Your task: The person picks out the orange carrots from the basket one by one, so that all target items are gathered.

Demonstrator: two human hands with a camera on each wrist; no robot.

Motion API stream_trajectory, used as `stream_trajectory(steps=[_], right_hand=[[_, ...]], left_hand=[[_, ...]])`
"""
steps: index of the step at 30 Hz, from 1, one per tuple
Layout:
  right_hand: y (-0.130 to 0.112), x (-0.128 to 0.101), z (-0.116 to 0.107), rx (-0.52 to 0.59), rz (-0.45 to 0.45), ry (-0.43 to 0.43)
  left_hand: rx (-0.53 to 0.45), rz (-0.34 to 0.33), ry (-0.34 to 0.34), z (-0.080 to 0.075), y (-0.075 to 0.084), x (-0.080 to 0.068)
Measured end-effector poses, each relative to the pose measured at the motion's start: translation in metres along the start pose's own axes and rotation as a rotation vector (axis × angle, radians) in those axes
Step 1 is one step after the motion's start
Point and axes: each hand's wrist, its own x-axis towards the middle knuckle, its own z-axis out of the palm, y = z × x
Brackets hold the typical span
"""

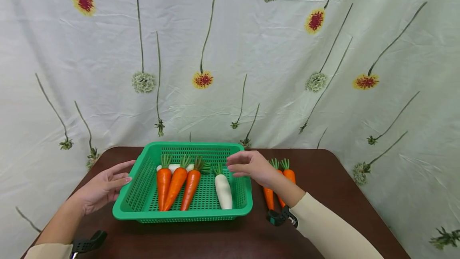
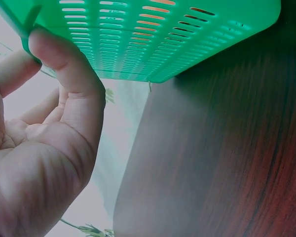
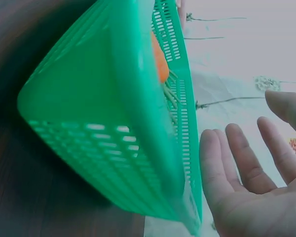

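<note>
A green plastic basket [image 1: 183,214] stands on the dark table. Inside are three orange carrots [image 1: 163,189], one white radish [image 1: 223,191] lying lengthwise on the right, and another white radish [image 1: 174,167] lying crosswise behind the carrots, partly hidden by them. At the basket's left rim is my left hand [image 1: 102,187], its thumb and index finger spread along the edge; the thumb tip touches the rim [image 2: 12,19]. Over the right rim hovers my right hand [image 1: 253,167], fingers loosely bent and holding nothing. In the right wrist view those fingers [image 3: 249,163] are apart from the basket.
More carrots [image 1: 289,175] lie on the table to the right of the basket, partly covered by my right forearm. A white cloth [image 1: 230,51] printed with flowers hangs behind the dark brown table [image 1: 320,203]. Both wrists wear black straps [image 1: 88,243].
</note>
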Motion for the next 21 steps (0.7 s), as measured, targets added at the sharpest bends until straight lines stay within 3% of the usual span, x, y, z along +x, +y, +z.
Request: stream_trajectory(steps=[6, 21], right_hand=[[-0.007, 0.009, 0.008, 0.019, 0.059, -0.043], [-0.010, 0.042, 0.032, -0.046, 0.131, -0.142]], left_hand=[[0.008, -0.021, 0.025, -0.001, 0.000, 0.000], [-0.018, 0.002, -0.015, 0.000, 0.001, -0.001]])
